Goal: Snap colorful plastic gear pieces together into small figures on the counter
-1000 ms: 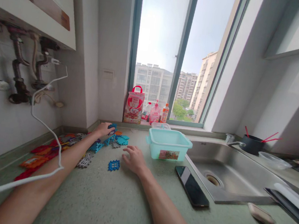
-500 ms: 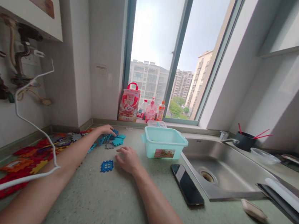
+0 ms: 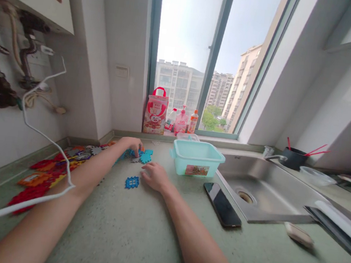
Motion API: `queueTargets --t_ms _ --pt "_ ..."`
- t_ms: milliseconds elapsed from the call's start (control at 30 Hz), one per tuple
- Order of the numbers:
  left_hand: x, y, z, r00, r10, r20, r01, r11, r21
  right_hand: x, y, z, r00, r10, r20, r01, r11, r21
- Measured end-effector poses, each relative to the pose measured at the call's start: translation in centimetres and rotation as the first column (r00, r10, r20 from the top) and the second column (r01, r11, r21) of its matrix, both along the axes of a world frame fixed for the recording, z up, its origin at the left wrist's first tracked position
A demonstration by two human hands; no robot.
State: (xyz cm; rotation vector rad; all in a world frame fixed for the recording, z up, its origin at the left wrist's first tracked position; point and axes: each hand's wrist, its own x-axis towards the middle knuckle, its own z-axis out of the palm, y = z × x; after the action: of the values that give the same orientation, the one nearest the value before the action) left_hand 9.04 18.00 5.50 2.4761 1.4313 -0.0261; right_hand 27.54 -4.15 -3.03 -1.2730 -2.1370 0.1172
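Observation:
My left hand (image 3: 132, 144) reaches far across the counter, fingers curled down onto a cluster of teal and blue toothed plastic pieces (image 3: 145, 156); whether it grips one is hidden. My right hand (image 3: 154, 174) rests on the counter with fingers loosely bent, empty, just right of a single blue square piece (image 3: 132, 182). More pieces in red, orange and grey (image 3: 47, 171) lie along the wall at the left. A pale teal plastic tub (image 3: 196, 157) stands just beyond my right hand.
A black phone (image 3: 222, 204) lies beside the steel sink (image 3: 260, 192). A white cable (image 3: 32, 132) hangs over my left arm. Bottles and a red bag (image 3: 155, 115) stand on the sill. A dark pot (image 3: 294, 157), a clear bowl (image 3: 315, 175) and a brush (image 3: 298, 234) are at the right.
My left hand has lowered from holding a blue piece up to pressing onto the teal cluster. My right hand stayed beside the blue square piece. The view shifted slightly.

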Motion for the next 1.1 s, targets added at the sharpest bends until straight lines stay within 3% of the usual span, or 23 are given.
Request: queueTargets --t_ms 400,733,933,1100 --pt "1.3 -1.4 1.7 0.984 0.025 -0.177 -0.045 0.993 -0.112 0.1 0.1 -0.2 1.000 0.005 0.021 -0.005 1.000 -0.007" --pt "0.6 -2.9 0.9 0.976 0.024 -0.217 -0.059 0.986 -0.156 0.1 0.1 0.0 0.998 -0.011 0.059 0.013 1.000 -0.026" --pt "0.6 -4.8 0.5 0.957 -0.098 -0.273 0.103 0.995 0.004 0.0 0.1 0.1 0.993 -0.026 0.114 0.033 0.998 -0.058" --pt "1.1 -7.0 0.1 0.925 -0.174 -0.338 0.205 0.977 0.057 0.2 0.0 0.1 0.972 -0.099 0.211 0.119 0.989 -0.083"
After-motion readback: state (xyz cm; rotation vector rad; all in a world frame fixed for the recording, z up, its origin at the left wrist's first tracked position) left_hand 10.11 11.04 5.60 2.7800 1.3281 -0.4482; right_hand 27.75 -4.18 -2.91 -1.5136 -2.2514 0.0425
